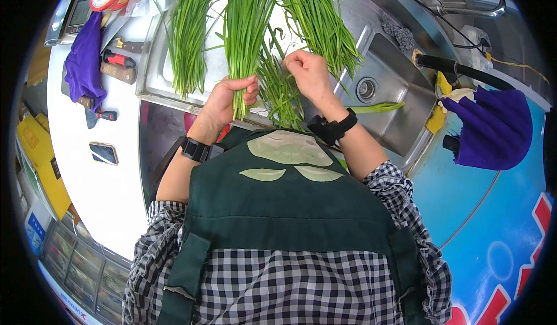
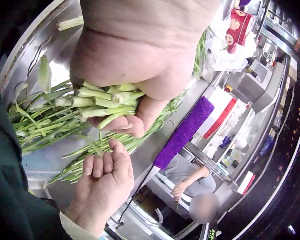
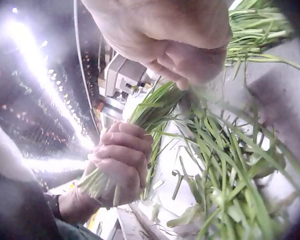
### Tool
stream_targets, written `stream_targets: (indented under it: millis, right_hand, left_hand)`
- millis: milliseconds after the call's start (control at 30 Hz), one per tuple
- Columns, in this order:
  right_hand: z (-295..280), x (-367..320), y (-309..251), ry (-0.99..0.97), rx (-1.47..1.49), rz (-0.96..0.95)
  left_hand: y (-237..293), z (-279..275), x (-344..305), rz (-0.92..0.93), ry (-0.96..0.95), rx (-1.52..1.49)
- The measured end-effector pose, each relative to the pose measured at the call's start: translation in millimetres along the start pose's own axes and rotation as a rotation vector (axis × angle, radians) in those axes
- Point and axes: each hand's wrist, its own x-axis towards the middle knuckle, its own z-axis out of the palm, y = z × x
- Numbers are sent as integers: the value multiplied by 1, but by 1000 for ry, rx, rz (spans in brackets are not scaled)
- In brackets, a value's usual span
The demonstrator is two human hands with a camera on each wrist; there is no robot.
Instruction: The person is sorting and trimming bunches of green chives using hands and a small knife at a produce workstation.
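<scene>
My left hand [image 1: 226, 100] grips a bunch of garlic chives [image 1: 243, 29] near its stalk ends, the leaves pointing away from me. Pale stalk ends [image 2: 110, 102] stick out of that fist in the left wrist view. To the right, my right hand [image 1: 310, 75] has its fingers curled, apart from the bunch. A thin green leaf [image 3: 210, 97], blurred in the right wrist view, trails from its fingertips. Loose chive leaves and scraps [image 1: 279, 93] lie heaped between and below both hands. One more bundle [image 1: 190, 41] lies at the left, another [image 1: 319, 26] at the right.
Right of the hands is a steel sink [image 1: 400, 87] with a drain and a green leaf in it. Knives [image 1: 119, 71], a purple cloth [image 1: 87, 61] and a phone [image 1: 103, 153] lie on the left counter. Another person [image 2: 190, 177] appears in the left wrist view.
</scene>
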Motion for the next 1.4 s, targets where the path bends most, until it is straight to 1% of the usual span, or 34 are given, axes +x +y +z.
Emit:
stream_targets:
  millis: [33, 67, 133, 167, 200, 267, 300, 333, 400, 433, 500, 567, 600, 733, 767, 800, 833, 900, 933, 1000, 1033, 1100, 1133, 1200, 1333, 1400]
  right_hand:
    - [-2, 0, 0, 37, 30, 114]
    - [-5, -1, -1, 39, 29, 115]
    - [-15, -9, -16, -172, 239, 329]
    - [-22, -16, -28, -364, 237, 376]
    - [-25, -21, -25, -362, 234, 377]
    - [-29, -30, -12, -262, -181, -123]
    - [-31, -30, -3, -75, -160, -49]
    - [-39, -24, 6, -75, -164, -49]
    - [-57, -7, 23, 402, -453, -62]
    - [-62, -1, 24, 405, -453, -62]
    - [-69, 8, 26, 444, -590, 23]
    - [-69, 15, 33, 467, -586, 53]
    - [-69, 17, 36, 488, -581, 81]
    - [-72, 17, 40, 486, -555, 62]
    - [-72, 14, 39, 485, -494, 67]
    - [-70, 11, 35, 482, -432, 72]
    - [-66, 5, 19, 476, -431, 71]
    - [-56, -13, -11, 205, 143, 278]
    - [-48, -22, -19, 202, 146, 280]
    - [-34, -33, -28, -4, 242, 309]
    - [-28, -36, -25, -8, 244, 310]
    - [-17, -41, -15, -127, 215, 248]
    - [-16, -42, -14, -128, 215, 248]
    - [-13, -43, -14, -152, 147, 188]
    - [-6, -39, -21, -68, 117, 181]
    - [-3, -37, -20, 10, 68, 73]
  left_hand:
    - [1, 3, -2, -1, 36, 1]
    - [1, 3, -3, -3, 34, 1]
    - [2, 0, -5, 35, -32, -78]
    - [1, -6, -2, 54, -129, -144]
    - [0, -4, -2, 53, -131, -145]
    - [1, 2, -1, 105, -202, -234]
    - [0, 4, 1, 116, -173, -182]
    - [-2, 7, 4, 117, -176, -184]
    - [-6, 13, 11, 97, -4, -95]
    - [-8, 14, 15, 81, -11, -83]
    - [-11, 20, 20, 76, 12, -32]
    - [-14, 24, 23, 78, 76, 35]
    - [-14, 25, 24, 80, 76, 35]
    - [-14, 23, 26, 76, 78, 48]
    - [-14, 22, 27, 76, 84, 58]
    - [-13, 23, 27, 78, 86, 55]
    - [-13, 26, 27, 96, 95, 62]
    - [-14, 27, 30, 112, 110, 69]
    - [-16, 25, 34, 132, 93, 65]
    - [-16, 26, 40, 153, 84, 60]
    - [-16, 28, 42, 154, 94, 69]
    - [-15, 34, 45, 130, 147, 28]
    - [-14, 35, 46, 130, 148, 28]
    - [-13, 35, 48, 136, 173, 83]
    - [-15, 33, 48, 140, 184, 120]
    - [-16, 33, 46, 118, 177, 94]
